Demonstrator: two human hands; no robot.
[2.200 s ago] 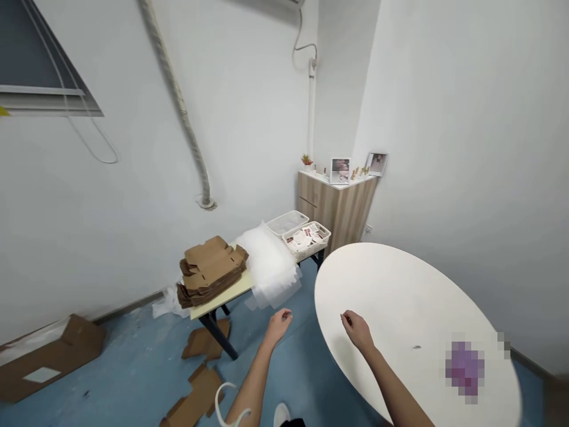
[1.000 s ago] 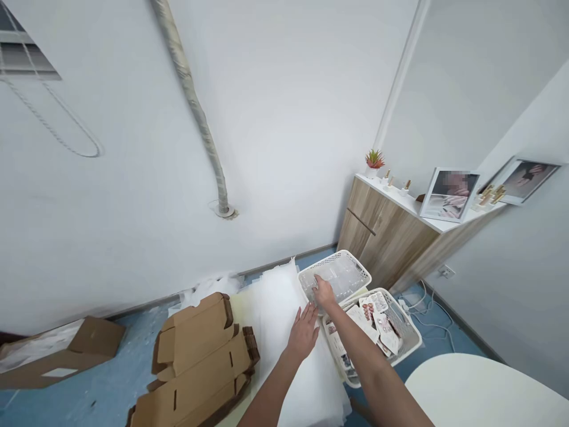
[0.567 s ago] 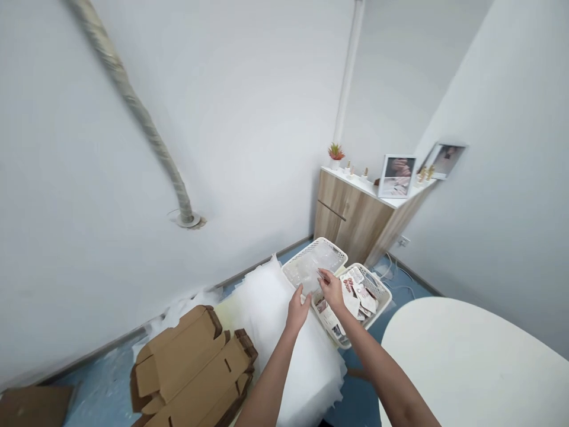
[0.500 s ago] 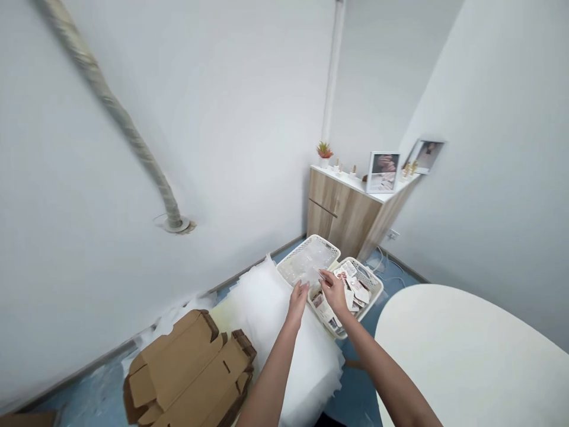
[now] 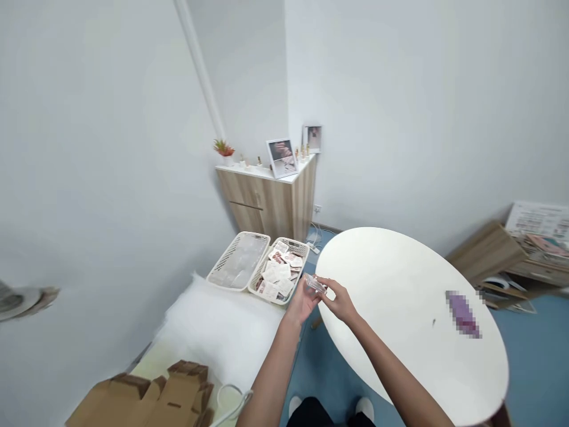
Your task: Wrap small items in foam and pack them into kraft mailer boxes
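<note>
A small clear plastic box point(image 5: 315, 284) is held between my two hands, near the left edge of the white oval table. My left hand point(image 5: 301, 303) grips it from the left and below, fingers curled around it. My right hand point(image 5: 340, 301) has its fingers closed on the right side of the box. What lies inside the box is too small to make out. Just beyond my hands stands a white basket point(image 5: 306, 251) full of printed cards point(image 5: 276, 271). Beside it on the left, another white basket point(image 5: 215, 268) holds clear plastic pieces point(image 5: 242, 261).
The white table point(image 5: 391, 279) carries a blurred-out purple item point(image 5: 462, 314). White foam sheets point(image 5: 217, 323) and folded brown cardboard boxes point(image 5: 178, 397) lie on the left. A wooden cabinet point(image 5: 275, 204) fills the corner. Wooden furniture with papers point(image 5: 542, 246) stands far right.
The view has swung right, bringing more of the table into sight. My hands have moved from above the baskets towards the table, now with the clear box plainly between them.
</note>
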